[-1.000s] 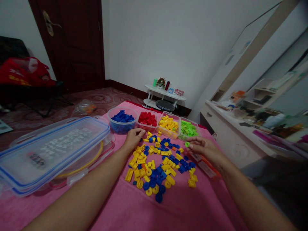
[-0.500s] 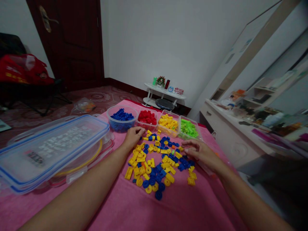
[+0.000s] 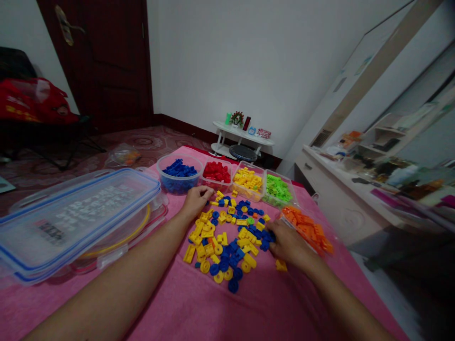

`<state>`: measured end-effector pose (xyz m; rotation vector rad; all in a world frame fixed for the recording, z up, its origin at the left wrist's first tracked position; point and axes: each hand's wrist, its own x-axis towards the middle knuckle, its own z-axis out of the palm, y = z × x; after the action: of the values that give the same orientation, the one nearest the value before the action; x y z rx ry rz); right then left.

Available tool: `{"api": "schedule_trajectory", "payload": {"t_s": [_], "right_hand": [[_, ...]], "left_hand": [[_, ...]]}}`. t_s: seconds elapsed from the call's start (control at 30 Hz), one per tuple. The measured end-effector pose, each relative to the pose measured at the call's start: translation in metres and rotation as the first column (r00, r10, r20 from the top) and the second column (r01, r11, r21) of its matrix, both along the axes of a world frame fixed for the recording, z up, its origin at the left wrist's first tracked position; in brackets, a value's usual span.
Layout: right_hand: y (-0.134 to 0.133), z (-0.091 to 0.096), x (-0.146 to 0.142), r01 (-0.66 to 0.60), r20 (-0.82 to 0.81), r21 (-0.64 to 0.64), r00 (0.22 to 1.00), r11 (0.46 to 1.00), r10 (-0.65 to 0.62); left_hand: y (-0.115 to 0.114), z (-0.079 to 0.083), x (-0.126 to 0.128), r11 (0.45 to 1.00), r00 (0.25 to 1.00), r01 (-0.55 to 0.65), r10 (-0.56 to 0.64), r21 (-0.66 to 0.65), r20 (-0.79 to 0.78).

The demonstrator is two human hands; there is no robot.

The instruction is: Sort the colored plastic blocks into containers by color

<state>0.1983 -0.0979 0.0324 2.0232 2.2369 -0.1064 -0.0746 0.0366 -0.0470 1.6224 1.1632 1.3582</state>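
The loose yellow and blue pieces [image 3: 227, 241] are smooth, slightly glossy plastic. They lie on a matt pink cloth [image 3: 249, 308] with a soft, towel-like nap. The tubs [image 3: 179, 185] and the big lid [image 3: 71, 213] are clear, shiny plastic. The door [image 3: 106, 61] is dark varnished wood with a metal handle [image 3: 64, 23].

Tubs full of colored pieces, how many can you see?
5. Blue tub, red tub, yellow tub and green tub stand in a row at the far edge of the pink cloth; the orange tub lies by the right hand. None looks hidden.
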Motion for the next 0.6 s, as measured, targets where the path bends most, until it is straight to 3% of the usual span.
{"api": "schedule_trajectory", "payload": {"t_s": [0.2, 0.33, 0.43, 0.6], "right_hand": [[0.02, 0.019, -0.021, -0.094, -0.151, -0.088, 0.985, 0.992, 0.08], [0.035, 0.033, -0.036, -0.053, -0.156, 0.023, 0.986, 0.998, 0.056], [0.044, 0.025, -0.047, -0.028, -0.139, 0.093, 0.989, 0.995, 0.041], [0.048, 0.007, -0.051, -0.047, -0.146, 0.082, 0.988, 0.996, 0.058]], "left_hand": [[0.003, -0.003, -0.001, 1.0, 1.0, 0.016, -0.016, 0.005, 0.011], [0.001, -0.001, -0.001, 1.0, 1.0, 0.012, -0.012, 0.008, 0.003], [-0.001, 0.002, 0.0, 1.0, 1.0, 0.002, -0.002, -0.002, 0.008], [-0.002, 0.004, 0.001, 1.0, 1.0, 0.0, 0.0, -0.014, 0.025]]}}
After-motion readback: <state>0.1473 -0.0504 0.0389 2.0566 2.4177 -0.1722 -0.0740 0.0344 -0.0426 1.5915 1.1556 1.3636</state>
